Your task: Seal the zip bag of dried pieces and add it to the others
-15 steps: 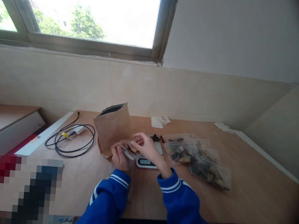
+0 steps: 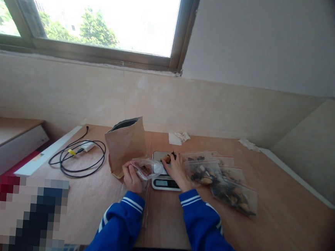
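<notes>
Left hand (image 2: 132, 179) grasps one clear zip bag (image 2: 147, 167), mouth open, brown pieces inside; right hand (image 2: 177, 169) pinches piece on one scale (image 2: 165, 176). Four filled bags (image 2: 224, 180) beside.

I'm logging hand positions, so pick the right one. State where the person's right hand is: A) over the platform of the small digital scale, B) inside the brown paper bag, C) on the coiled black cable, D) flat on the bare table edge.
A: the right hand reaches over the digital scale, its fingertips at dark pieces on the platform, while the left hand holds a small clear bag.
</notes>
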A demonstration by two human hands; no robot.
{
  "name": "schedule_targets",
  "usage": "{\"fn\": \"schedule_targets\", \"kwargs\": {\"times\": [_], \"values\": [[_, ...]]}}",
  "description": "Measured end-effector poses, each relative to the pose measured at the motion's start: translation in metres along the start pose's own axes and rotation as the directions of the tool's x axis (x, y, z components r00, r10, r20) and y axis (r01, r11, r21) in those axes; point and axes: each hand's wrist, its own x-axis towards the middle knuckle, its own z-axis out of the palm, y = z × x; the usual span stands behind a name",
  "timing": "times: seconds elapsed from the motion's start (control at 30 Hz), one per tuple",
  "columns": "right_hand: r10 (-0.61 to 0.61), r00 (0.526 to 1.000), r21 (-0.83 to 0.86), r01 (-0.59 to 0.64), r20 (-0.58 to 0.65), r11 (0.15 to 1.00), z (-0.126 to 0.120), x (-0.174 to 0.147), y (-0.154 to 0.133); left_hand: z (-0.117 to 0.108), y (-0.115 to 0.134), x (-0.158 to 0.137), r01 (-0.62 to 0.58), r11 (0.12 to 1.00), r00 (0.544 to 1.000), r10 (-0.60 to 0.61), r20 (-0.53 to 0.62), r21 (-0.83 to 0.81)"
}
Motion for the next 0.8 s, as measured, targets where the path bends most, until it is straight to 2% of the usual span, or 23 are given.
{"fn": "schedule_targets", "kwargs": {"times": [0.13, 0.33, 0.53, 0.7, 0.8], "values": [[-0.02, 0.999, -0.01, 0.02, 0.025, 1.0, 0.008, -0.003, 0.004, -0.001, -0.001, 0.0, 0.006, 1.0, 1.0, -0.006, 0.012, -0.007], [-0.098, 0.995, 0.148, 0.092, 0.03, 0.985, 0.006, 0.001, 0.012, -0.001, -0.003, 0.0, -0.005, 0.999, 1.0, 0.004, 0.013, 0.034], [-0.028, 1.0, 0.337, 0.031, -0.012, 0.941, 0.005, -0.001, 0.01, -0.002, -0.004, 0.001, -0.004, 1.0, 0.999, 0.003, 0.032, 0.026], [0.08, 0.993, 0.529, -0.02, -0.09, 0.849, -0.01, 0.002, -0.008, -0.001, -0.001, 0.001, -0.017, 1.0, 1.0, 0.016, 0.006, 0.023], [0.09, 0.995, 0.667, -0.037, -0.045, 0.744, -0.032, 0.004, -0.029, 0.0, -0.001, 0.0, -0.005, 1.0, 1.0, 0.005, 0.018, -0.012]]}}
